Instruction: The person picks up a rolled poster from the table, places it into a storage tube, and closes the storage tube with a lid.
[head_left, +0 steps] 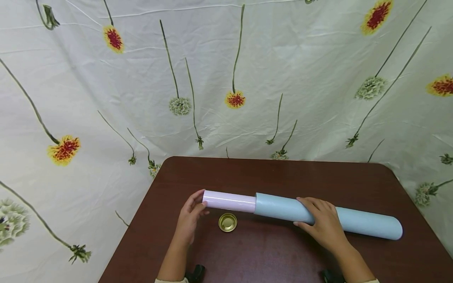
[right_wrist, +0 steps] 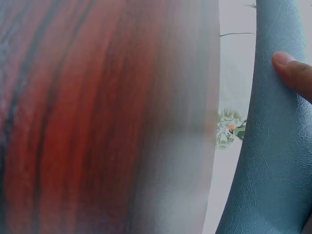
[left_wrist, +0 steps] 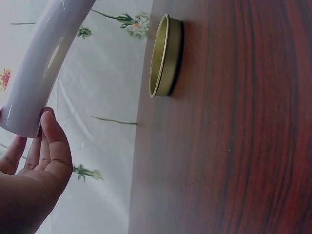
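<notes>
You have a creased white cloth (head_left: 318, 78) behind the dark reddish-brown table (head_left: 269, 177) and along both its sides, printed with red-and-yellow flowers (head_left: 235, 100), pale dandelion-like heads (head_left: 179, 106) and long green stems (head_left: 34, 107). You can see that the table's far corners are rounded, and both wrist views show you dark wood grain (right_wrist: 44, 129) in its top. The right wrist view is hazy, so the pale patch (right_wrist: 175, 180) you see there may be glare.
</notes>
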A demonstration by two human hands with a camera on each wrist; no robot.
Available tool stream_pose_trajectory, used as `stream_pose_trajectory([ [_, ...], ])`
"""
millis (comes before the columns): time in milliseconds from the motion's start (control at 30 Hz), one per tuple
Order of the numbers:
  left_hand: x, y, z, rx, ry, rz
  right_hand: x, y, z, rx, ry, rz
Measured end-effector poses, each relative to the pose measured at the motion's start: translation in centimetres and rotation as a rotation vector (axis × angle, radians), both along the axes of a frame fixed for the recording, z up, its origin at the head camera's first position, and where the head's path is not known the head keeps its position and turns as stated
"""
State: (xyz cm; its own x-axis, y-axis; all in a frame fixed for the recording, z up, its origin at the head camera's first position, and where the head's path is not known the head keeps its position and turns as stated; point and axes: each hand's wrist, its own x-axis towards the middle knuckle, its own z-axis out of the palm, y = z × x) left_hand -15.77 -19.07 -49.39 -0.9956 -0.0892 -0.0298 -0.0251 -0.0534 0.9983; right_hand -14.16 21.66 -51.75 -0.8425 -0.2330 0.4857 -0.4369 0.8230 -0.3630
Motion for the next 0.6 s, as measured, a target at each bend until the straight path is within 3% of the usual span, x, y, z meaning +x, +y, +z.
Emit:
stream_pose_trajectory([
  [600,0.21,0.36,0.41,-0.001,0.001,-0.01,0.15,-0.29,0.12,0.011,0.003,0.002],
])
